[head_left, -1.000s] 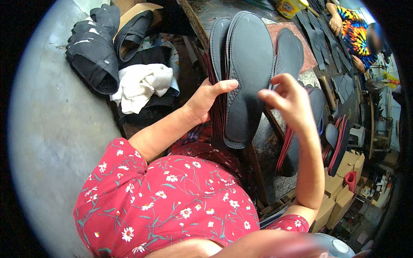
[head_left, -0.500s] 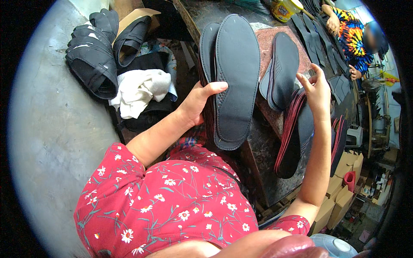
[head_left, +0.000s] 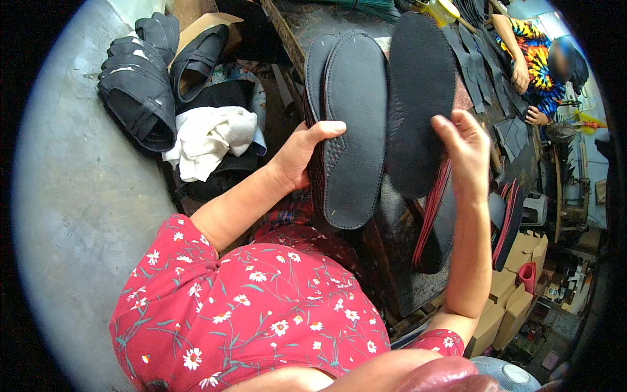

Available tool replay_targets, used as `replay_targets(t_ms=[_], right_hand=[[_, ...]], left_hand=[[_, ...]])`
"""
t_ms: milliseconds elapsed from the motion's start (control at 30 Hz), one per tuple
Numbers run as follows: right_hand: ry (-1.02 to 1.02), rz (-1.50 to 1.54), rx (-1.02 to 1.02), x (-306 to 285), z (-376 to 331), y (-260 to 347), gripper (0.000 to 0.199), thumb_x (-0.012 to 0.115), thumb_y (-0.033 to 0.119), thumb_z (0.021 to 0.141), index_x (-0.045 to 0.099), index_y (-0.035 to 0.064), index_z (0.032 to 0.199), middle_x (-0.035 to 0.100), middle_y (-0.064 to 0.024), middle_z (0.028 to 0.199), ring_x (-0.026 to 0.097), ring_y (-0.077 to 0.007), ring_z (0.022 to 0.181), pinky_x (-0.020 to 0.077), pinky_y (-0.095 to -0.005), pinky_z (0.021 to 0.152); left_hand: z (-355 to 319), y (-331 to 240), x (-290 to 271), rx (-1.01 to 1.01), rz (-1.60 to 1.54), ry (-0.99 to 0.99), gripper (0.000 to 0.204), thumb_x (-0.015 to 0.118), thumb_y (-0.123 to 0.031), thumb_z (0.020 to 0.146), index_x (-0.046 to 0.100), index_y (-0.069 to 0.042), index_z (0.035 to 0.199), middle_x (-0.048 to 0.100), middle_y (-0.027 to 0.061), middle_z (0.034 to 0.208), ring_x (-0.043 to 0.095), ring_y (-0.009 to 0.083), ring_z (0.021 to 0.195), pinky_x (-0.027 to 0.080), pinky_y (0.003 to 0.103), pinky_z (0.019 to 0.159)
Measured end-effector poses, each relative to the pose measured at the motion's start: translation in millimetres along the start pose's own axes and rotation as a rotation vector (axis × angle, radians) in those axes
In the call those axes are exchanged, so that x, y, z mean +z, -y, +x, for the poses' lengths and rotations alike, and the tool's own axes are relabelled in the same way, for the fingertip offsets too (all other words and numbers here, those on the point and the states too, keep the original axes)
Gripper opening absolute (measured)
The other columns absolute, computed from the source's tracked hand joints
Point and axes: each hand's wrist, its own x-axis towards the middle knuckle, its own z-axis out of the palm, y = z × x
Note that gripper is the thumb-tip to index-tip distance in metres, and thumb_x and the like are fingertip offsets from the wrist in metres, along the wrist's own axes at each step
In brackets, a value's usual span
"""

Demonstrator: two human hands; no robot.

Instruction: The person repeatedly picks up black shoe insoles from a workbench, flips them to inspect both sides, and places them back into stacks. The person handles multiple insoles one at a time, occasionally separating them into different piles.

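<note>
My left hand (head_left: 307, 147) is closed around a thick stack of dark grey insoles (head_left: 356, 130), its thumb lying across the top ones. These have stitched edges and a dotted patch at the arch. Just to their right, a single insole (head_left: 420, 98) stands up with its fuzzy black underside showing. My right hand (head_left: 465, 147) pinches that insole by its right edge between thumb and fingers. Below my right hand, another stack of insoles (head_left: 431, 225) with red edges lies on the dark worktable (head_left: 418, 281), partly hidden.
Black strapped shoes (head_left: 140, 98) sit at the left beside a white cloth (head_left: 212, 137). Dark cut strips (head_left: 467, 65) lie on the far table, near a yellow tub (head_left: 441, 12). A person in a tie-dye shirt (head_left: 539, 62) works at the far right, above cardboard boxes (head_left: 509, 287).
My right hand, empty before, has moved left and now holds an insole with its underside showing. The top insole is gone from my left hand's stack; the left hand stays put.
</note>
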Motion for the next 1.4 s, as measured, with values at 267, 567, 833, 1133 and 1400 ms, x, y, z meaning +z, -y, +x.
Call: replay_targets(t_ms=[267,567,833,1133,1400], right_hand=[[0.010,-0.634,-0.115,-6.3,7.3,2.5,0.036,0.074,0.034,0.082,0.066,0.0010,0.092,0.064,-0.0081,0.074,0.061,-0.0156,0.069,0.0488,-0.0307,0.065],[0.208,-0.263,0.111,26.2,-20.3,16.5,0.025,0.071,0.018,0.088,0.055,0.0067,0.072,0.049,0.0078,0.066,0.043,-0.0003,0.060,0.0348,-0.0215,0.049],[-0.140,-0.425,0.058,-30.2,25.5,0.2,0.035,0.072,0.026,0.086,0.066,-0.0004,0.108,0.063,-0.0001,0.076,0.055,-0.0065,0.066,0.0454,-0.0231,0.061],[0.256,-0.278,0.075,29.5,-20.9,6.4,0.038,0.080,0.016,0.077,0.057,-0.0001,0.103,0.061,-0.0012,0.075,0.054,-0.0062,0.067,0.0436,-0.0212,0.059],[0.029,0.109,-0.045,-2.0,13.2,-1.4,0.043,0.066,0.009,0.089,0.050,-0.0007,0.128,0.066,-0.0065,0.102,0.062,-0.0092,0.089,0.0490,-0.0223,0.078]], left_hand=[[-0.4,3.4,-0.7,0.004,0.038,0.016,0.046,0.063,-0.023,0.083,0.055,0.001,0.121,0.067,0.0166,0.105,0.069,0.0268,0.089,0.058,0.041,0.081],[-0.7,1.8,4.9,-0.109,-0.140,0.067,0.050,0.061,-0.023,0.084,0.053,0.003,0.126,0.066,0.0186,0.113,0.067,0.0273,0.100,0.055,0.042,0.089],[2.4,-3.6,-3.8,-0.011,-0.108,0.017,0.036,0.060,-0.018,0.084,0.061,0.002,0.113,0.069,0.0170,0.101,0.070,0.0272,0.085,0.059,0.041,0.078],[4.5,5.8,6.5,-0.010,-0.075,0.043,0.042,0.060,-0.017,0.084,0.057,0.003,0.120,0.067,0.0173,0.108,0.069,0.0275,0.091,0.058,0.041,0.082],[3.7,-1.3,-0.2,0.009,-0.074,0.031,0.042,0.060,-0.015,0.084,0.055,0.004,0.122,0.067,0.0182,0.109,0.069,0.0290,0.093,0.057,0.043,0.084]])
